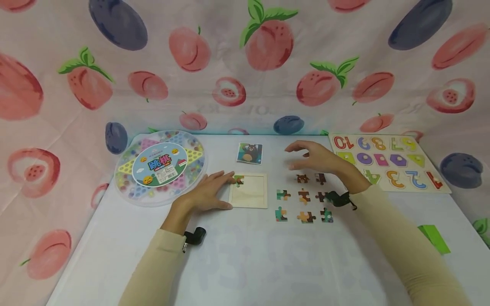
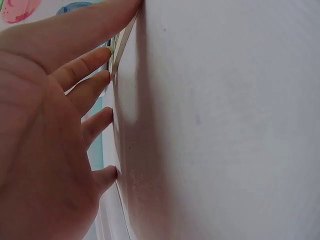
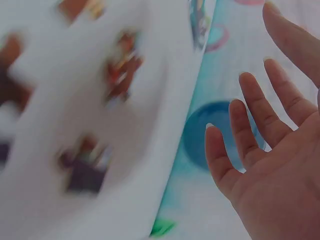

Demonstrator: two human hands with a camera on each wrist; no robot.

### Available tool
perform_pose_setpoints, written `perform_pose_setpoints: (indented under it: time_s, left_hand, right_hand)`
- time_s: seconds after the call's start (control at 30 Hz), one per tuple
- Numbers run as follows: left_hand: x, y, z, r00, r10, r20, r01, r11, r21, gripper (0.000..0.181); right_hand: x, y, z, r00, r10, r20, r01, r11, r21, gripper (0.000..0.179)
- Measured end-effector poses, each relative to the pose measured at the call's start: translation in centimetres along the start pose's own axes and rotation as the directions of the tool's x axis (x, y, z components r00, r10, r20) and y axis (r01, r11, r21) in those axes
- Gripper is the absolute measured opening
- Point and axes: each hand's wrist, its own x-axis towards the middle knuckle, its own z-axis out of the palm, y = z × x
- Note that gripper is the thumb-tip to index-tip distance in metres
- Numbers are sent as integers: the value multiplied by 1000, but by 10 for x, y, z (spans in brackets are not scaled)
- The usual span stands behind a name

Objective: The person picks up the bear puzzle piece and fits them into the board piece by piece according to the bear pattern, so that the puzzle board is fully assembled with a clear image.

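Observation:
A square wooden puzzle frame (image 1: 249,196) lies mid-table, with one green and brown jigsaw piece (image 1: 239,180) in its upper left corner. My left hand (image 1: 206,191) rests at the frame's left side, fingers spread and fingertips at its edge. Over the top of the loose jigsaw pieces (image 1: 304,195) hovers my right hand (image 1: 315,157), its fingers apart with nothing between them. In the right wrist view the right palm (image 3: 280,165) is bare, and blurred pieces lie beyond it. Behind the frame sits a small picture card of a bear (image 1: 249,153).
A round Chinese checkers box (image 1: 160,168) stands at the left, close to the left hand. At the back right lies a number puzzle board (image 1: 390,161), partly behind the right forearm. A green block (image 1: 434,239) is near the right edge. A fruit-print cloth (image 1: 229,55) hangs behind.

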Motion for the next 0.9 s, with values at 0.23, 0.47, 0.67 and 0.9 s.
perform_pose_setpoints:
  time_s: [0.23, 0.47, 0.67, 0.9]
  left_hand:
    - [1, -1, 1, 1000, 12, -9, -12, 1000, -1, 70]
    - [1, -2, 1, 1000, 10, -6, -10, 1000, -18, 70]
    - [1, -2, 0, 1000, 13, -7, -14, 999, -39, 70]
    - [0, -3, 0, 1000, 9, -3, -9, 999, -39, 72]
  right_hand:
    - [-23, 26, 1, 999, 38, -24, -38, 999, 8, 53]
    - [-30, 37, 7, 998, 63, -10, -64, 997, -47, 50]
    - [-30, 46, 11, 996, 84, 15, -82, 992, -96, 38]
    - [-27, 50, 18, 999, 46, 2, -46, 994, -97, 31]
